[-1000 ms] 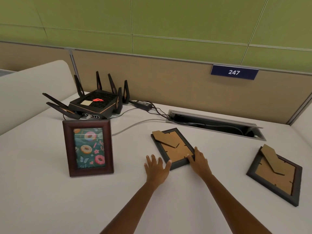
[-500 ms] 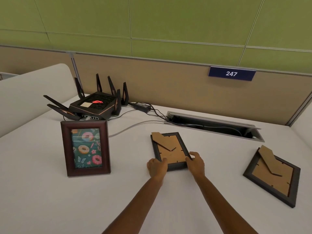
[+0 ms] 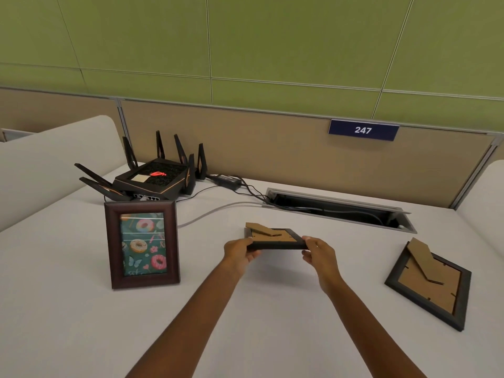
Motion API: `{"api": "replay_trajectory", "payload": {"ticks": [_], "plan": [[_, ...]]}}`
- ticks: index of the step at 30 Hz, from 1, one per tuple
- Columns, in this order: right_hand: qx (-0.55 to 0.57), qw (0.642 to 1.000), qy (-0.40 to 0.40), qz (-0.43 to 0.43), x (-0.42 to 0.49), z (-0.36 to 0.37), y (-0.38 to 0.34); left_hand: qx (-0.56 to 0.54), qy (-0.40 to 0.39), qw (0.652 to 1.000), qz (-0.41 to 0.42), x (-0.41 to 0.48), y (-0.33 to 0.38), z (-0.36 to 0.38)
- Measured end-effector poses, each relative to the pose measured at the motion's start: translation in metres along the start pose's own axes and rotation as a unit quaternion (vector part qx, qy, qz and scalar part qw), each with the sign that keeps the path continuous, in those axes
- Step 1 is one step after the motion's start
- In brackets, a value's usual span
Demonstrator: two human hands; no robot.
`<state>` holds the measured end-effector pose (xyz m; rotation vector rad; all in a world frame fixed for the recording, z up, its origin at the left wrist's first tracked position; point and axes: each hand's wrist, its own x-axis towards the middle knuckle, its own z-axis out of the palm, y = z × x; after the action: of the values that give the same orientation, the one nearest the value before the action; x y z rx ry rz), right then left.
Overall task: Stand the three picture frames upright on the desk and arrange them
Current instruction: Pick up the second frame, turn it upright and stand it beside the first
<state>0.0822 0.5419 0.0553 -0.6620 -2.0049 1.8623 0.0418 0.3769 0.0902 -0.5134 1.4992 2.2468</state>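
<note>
While a brown donut-print frame (image 3: 141,244) stands near the desk's (image 3: 68,323) left edge, the left hand (image 3: 240,252) and right hand (image 3: 320,255) pinch a black frame (image 3: 275,239), back-side up, mid-desk.

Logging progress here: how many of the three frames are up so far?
One: the brown frame stands upright. The left hand and right hand hold the middle black frame, back side up. The right black frame lies face down, untouched.
</note>
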Motion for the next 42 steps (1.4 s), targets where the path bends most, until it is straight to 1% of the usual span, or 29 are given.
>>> {"api": "replay_trajectory", "payload": {"ticks": [2,4,6,8,11,14,17,19,22,24,25,27,29,36,40,42], "plan": [[-0.019,0.997,-0.050,-0.063,-0.007,-0.007,-0.007,-0.023,-0.001,1.000,0.004,-0.007,0.013,0.000],[-0.092,0.982,-0.095,-0.131,-0.011,-0.015,-0.010,-0.041,0.000,0.999,0.001,-0.014,0.021,-0.002],[-0.154,0.966,-0.115,-0.175,-0.011,-0.021,-0.011,-0.045,-0.014,0.999,-0.005,-0.021,0.026,-0.004],[-0.177,0.957,-0.114,-0.201,-0.009,-0.024,-0.011,-0.049,-0.027,0.998,-0.009,-0.027,0.030,-0.008],[-0.195,0.951,-0.101,-0.218,-0.007,-0.027,-0.010,-0.049,-0.038,0.998,-0.007,-0.037,0.034,-0.011],[-0.161,0.954,-0.086,-0.238,-0.012,-0.026,-0.009,-0.042,-0.050,0.998,0.019,-0.045,0.038,-0.012],[-0.108,0.951,-0.053,-0.286,-0.021,-0.020,-0.015,0.023,-0.042,0.996,0.077,-0.050,0.042,-0.012],[-0.044,0.960,-0.040,-0.274,-0.024,-0.016,-0.020,0.107,-0.020,0.988,0.113,-0.051,0.044,-0.014],[0.029,0.973,-0.039,-0.226,-0.026,-0.010,-0.023,0.216,0.010,0.966,0.142,-0.044,0.038,-0.022],[0.052,0.978,-0.037,-0.200,-0.027,-0.007,-0.024,0.261,0.017,0.956,0.134,-0.037,0.028,-0.030],[0.064,0.980,-0.035,-0.185,-0.028,-0.005,-0.025,0.272,0.011,0.955,0.117,-0.034,0.023,-0.034],[0.086,0.984,-0.039,-0.151,-0.028,0.000,-0.025,0.266,-0.024,0.962,0.065,-0.029,0.016,-0.041],[0.093,0.987,-0.047,-0.123,-0.029,0.004,-0.024,0.241,-0.058,0.968,0.033,-0.024,0.011,-0.046],[0.095,0.990,-0.076,-0.067,-0.033,0.019,-0.009,0.152,-0.085,0.985,0.017,-0.006,0.008,-0.061],[0.124,0.985,-0.111,-0.038,-0.035,0.029,0.000,0.086,-0.101,0.991,0.009,0.003,0.006,-0.069],[0.125,0.984,-0.120,-0.029,-0.034,0.035,0.005,0.077,-0.100,0.992,0.009,0.007,0.004,-0.071]]}}
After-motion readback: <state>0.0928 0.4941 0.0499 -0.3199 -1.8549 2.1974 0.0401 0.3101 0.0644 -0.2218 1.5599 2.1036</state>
